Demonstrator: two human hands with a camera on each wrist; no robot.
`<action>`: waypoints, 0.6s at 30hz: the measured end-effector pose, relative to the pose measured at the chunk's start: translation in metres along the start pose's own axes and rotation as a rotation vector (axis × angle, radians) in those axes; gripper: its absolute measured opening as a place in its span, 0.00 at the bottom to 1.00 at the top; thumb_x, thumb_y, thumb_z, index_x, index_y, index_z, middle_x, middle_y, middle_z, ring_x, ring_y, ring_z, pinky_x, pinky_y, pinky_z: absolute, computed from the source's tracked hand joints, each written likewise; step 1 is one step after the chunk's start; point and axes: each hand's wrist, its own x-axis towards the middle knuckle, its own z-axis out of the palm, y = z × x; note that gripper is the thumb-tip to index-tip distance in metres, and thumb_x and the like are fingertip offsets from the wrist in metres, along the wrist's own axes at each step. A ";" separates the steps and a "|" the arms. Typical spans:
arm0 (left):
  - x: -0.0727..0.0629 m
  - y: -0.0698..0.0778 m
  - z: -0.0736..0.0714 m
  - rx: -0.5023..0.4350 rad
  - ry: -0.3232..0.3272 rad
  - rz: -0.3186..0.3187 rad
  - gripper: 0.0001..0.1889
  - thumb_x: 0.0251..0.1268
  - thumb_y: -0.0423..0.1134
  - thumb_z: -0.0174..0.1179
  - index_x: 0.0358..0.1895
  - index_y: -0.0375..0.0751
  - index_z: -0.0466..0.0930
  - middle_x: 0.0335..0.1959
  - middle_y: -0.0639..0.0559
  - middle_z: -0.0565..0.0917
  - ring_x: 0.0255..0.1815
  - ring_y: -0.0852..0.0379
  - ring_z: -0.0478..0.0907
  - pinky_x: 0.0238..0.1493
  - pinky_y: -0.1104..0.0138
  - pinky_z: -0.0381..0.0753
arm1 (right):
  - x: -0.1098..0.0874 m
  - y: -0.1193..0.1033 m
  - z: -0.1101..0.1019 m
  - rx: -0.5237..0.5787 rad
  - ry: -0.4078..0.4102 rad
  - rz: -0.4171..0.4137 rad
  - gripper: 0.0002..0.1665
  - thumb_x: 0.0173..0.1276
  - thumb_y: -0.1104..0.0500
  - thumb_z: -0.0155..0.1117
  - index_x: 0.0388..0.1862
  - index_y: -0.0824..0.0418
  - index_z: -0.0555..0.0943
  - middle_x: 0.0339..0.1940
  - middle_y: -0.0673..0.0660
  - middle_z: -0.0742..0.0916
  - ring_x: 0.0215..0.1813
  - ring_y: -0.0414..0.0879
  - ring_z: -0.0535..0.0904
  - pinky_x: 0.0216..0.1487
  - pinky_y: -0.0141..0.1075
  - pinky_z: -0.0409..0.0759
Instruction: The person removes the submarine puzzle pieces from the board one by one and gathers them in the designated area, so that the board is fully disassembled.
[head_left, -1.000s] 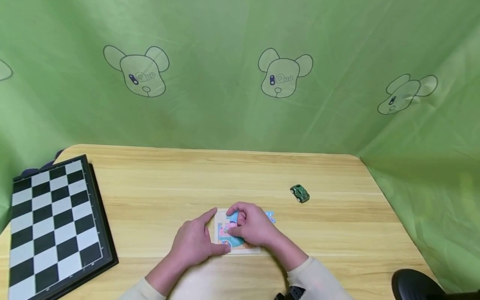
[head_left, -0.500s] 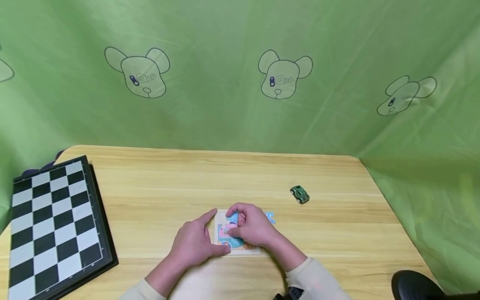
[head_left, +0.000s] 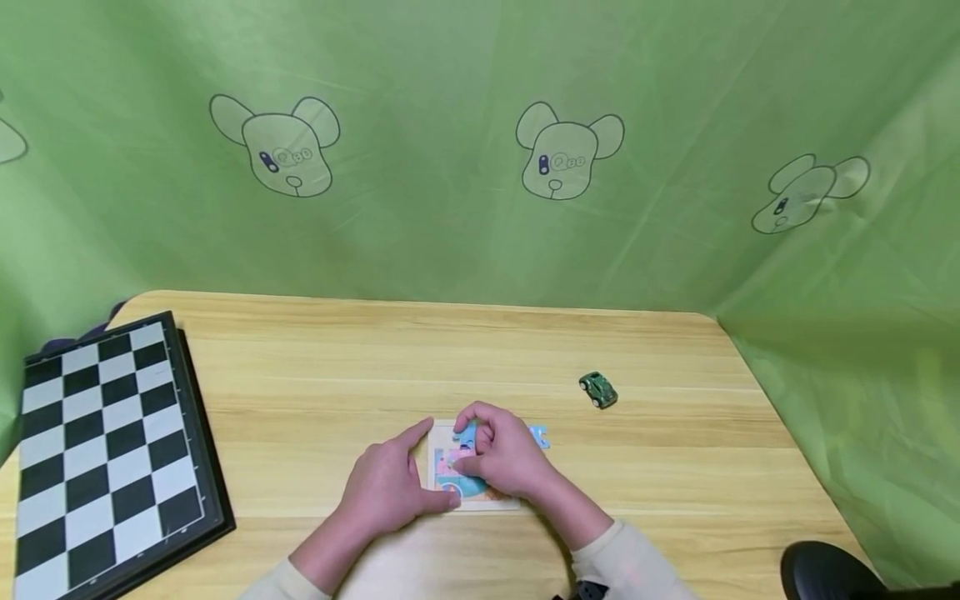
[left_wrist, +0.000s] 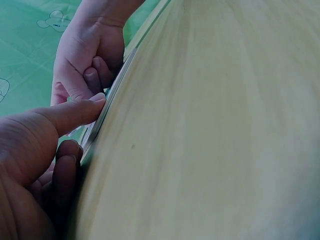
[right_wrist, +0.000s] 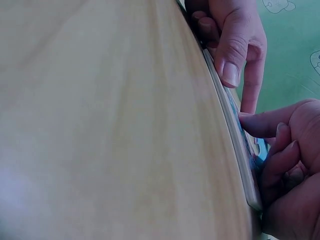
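A small jigsaw puzzle in a pale frame [head_left: 487, 504] lies on the table near its front. Its picture shows pink, blue and orange. My left hand [head_left: 390, 483] steadies the frame's near left corner, thumb on the near edge and index finger along the left side. My right hand [head_left: 510, 450] is over the puzzle, its bent index finger and thumb at a blue puzzle piece [head_left: 467, 435]; the other fingers are tucked in. Much of the puzzle's right half is hidden beneath this hand. The right wrist view shows the right thumb [right_wrist: 255, 124] on the puzzle surface.
Another blue puzzle piece [head_left: 539, 435] shows beyond the right hand. A green toy car [head_left: 598, 390] stands farther back to the right. At the left lies a black-and-white chessboard [head_left: 108, 450]. A black rounded object [head_left: 828, 571] is at the lower right; green cloth [head_left: 450, 167] hangs behind.
Both hands stay at the puzzle almost unmoved. The right index finger shifts very slightly; the whole view drifts a little.
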 end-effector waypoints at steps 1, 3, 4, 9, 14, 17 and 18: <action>0.000 0.000 0.000 0.001 0.001 -0.001 0.55 0.34 0.56 0.82 0.72 0.38 0.69 0.15 0.59 0.72 0.15 0.61 0.69 0.17 0.65 0.68 | 0.000 0.000 0.000 0.007 0.009 -0.003 0.21 0.53 0.66 0.80 0.42 0.53 0.80 0.15 0.48 0.69 0.19 0.40 0.64 0.26 0.33 0.66; 0.000 0.000 0.000 0.001 0.001 -0.003 0.55 0.34 0.56 0.82 0.72 0.39 0.69 0.15 0.59 0.73 0.15 0.61 0.70 0.17 0.65 0.68 | -0.001 0.000 0.001 0.025 0.025 -0.009 0.22 0.52 0.67 0.81 0.42 0.53 0.80 0.15 0.48 0.68 0.19 0.40 0.63 0.26 0.33 0.66; 0.000 -0.001 0.000 0.001 0.001 -0.003 0.55 0.34 0.56 0.82 0.72 0.39 0.69 0.15 0.59 0.72 0.15 0.61 0.70 0.17 0.65 0.68 | -0.002 0.000 0.001 0.035 0.032 -0.012 0.22 0.52 0.67 0.81 0.41 0.53 0.80 0.15 0.48 0.67 0.19 0.40 0.62 0.26 0.33 0.66; 0.000 -0.001 0.000 -0.001 0.003 -0.002 0.55 0.34 0.56 0.82 0.72 0.39 0.70 0.14 0.59 0.72 0.15 0.61 0.69 0.16 0.65 0.68 | -0.003 0.000 0.002 0.083 0.049 -0.016 0.22 0.51 0.70 0.80 0.40 0.55 0.79 0.15 0.48 0.66 0.19 0.40 0.61 0.25 0.32 0.64; 0.001 0.000 0.000 -0.002 0.005 0.000 0.55 0.34 0.56 0.82 0.72 0.39 0.70 0.14 0.59 0.72 0.15 0.61 0.69 0.16 0.65 0.67 | -0.003 0.000 0.001 0.113 0.056 -0.024 0.22 0.52 0.72 0.78 0.39 0.56 0.78 0.15 0.49 0.66 0.18 0.40 0.61 0.25 0.31 0.64; 0.001 0.000 0.000 -0.003 0.005 0.001 0.55 0.34 0.56 0.82 0.72 0.38 0.70 0.14 0.59 0.72 0.14 0.61 0.69 0.16 0.65 0.67 | -0.003 0.000 0.001 0.124 0.062 -0.033 0.21 0.52 0.73 0.78 0.39 0.58 0.78 0.15 0.49 0.65 0.18 0.40 0.61 0.26 0.31 0.65; 0.001 0.000 0.000 -0.003 0.004 0.001 0.55 0.34 0.56 0.82 0.72 0.38 0.70 0.14 0.59 0.72 0.14 0.61 0.69 0.16 0.65 0.67 | -0.003 0.000 0.001 0.125 0.063 -0.036 0.21 0.52 0.74 0.77 0.39 0.59 0.77 0.15 0.49 0.65 0.18 0.40 0.61 0.26 0.31 0.65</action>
